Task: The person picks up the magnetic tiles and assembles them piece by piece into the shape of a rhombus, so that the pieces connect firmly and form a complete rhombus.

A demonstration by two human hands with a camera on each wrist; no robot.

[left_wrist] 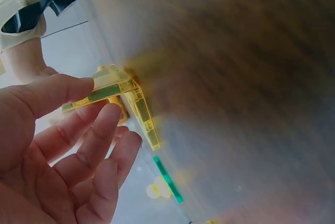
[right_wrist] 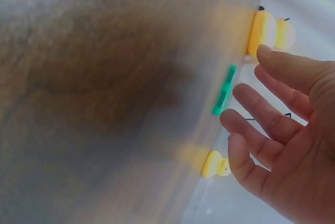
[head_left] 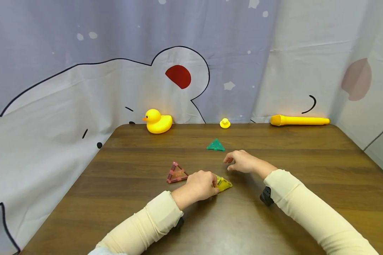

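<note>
In the head view my left hand (head_left: 199, 185) pinches a pair of yellow translucent triangular magnetic tiles (head_left: 223, 185) over the middle of the table. The left wrist view shows these yellow tiles (left_wrist: 140, 110) meeting at an angle, one of them between thumb and fingers. My right hand (head_left: 243, 162) hovers to the right of them, fingers loosely bent and holding nothing. Beyond both hands lies a green triangular tile (head_left: 215, 145). A pink triangular tile (head_left: 177, 174) is just left of my left hand, its right corner close to that hand.
Along the table's (head_left: 121, 148) far edge stand a large yellow rubber duck (head_left: 159, 123), a small yellow duck (head_left: 225, 123) and a yellow microphone-shaped toy (head_left: 300, 120). A printed curtain (head_left: 236, 53) hangs behind that edge.
</note>
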